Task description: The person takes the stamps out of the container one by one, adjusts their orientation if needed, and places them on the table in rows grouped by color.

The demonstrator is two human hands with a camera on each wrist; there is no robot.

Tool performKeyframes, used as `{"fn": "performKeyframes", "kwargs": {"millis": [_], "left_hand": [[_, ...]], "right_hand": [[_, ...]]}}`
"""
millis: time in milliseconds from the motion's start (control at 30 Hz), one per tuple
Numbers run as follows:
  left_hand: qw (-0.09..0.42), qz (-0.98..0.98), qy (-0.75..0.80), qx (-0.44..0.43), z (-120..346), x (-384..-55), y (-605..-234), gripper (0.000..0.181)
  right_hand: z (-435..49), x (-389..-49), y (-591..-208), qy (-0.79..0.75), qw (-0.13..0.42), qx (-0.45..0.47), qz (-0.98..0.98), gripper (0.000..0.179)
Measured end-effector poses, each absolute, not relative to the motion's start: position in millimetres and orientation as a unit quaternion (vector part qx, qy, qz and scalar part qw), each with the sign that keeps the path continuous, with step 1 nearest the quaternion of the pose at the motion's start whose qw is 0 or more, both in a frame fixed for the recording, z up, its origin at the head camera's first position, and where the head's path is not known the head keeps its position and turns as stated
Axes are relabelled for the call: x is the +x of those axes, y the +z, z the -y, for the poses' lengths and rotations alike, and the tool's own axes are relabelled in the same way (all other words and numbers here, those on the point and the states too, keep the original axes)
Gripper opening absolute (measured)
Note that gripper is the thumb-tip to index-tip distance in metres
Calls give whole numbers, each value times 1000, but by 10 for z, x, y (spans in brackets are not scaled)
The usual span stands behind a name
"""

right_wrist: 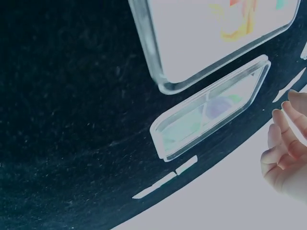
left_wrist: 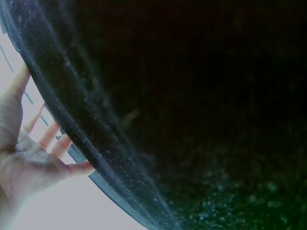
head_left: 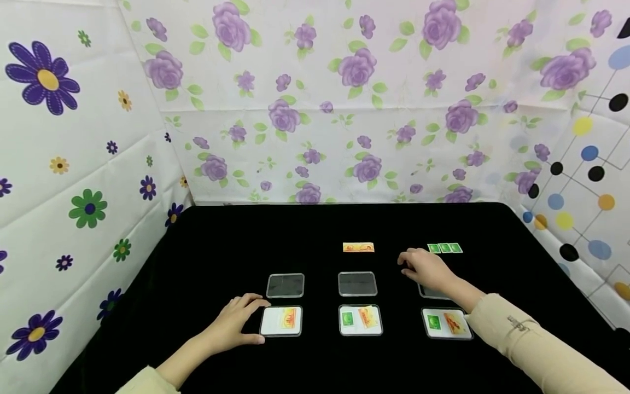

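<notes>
My left hand (head_left: 236,318) is beside the left clear case (head_left: 270,323), fingers and thumb spread around its left edge. That case has a white insert with one orange stamp (head_left: 288,318) on its right half. Over the black cloth, my right hand (head_left: 427,268) hovers with loosely bent fingers; nothing shows between them. Just behind it lie three green stamps (head_left: 445,248) in an overlapping row. The hand partly hides a clear lid-like tray (head_left: 435,294). In front is the right case (head_left: 445,324), holding a green stamp (head_left: 433,322) and an orange one (head_left: 454,323).
The middle case (head_left: 361,330) holds a green stamp (head_left: 348,319) and a tilted orange one (head_left: 367,317). Behind the front cases lie two more clear trays, the left (head_left: 285,285) and the middle (head_left: 357,284). Orange stamps (head_left: 358,247) lie farther back. Patterned curtains surround the black table.
</notes>
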State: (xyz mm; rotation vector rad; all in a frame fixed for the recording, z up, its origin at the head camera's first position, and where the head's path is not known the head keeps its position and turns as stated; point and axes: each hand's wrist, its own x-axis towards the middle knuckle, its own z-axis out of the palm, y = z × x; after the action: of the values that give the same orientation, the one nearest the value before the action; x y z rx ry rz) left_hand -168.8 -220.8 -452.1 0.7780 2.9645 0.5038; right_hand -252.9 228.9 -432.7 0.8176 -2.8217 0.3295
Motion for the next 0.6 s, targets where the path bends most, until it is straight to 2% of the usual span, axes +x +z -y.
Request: {"fn": "performKeyframes", "kwargs": {"millis": [600], "left_hand": [[7, -950, 165, 264, 2233, -1663, -4546, 67]], "right_hand": [[-2057, -2411, -4262, 112, 97, 300, 942, 17]]}}
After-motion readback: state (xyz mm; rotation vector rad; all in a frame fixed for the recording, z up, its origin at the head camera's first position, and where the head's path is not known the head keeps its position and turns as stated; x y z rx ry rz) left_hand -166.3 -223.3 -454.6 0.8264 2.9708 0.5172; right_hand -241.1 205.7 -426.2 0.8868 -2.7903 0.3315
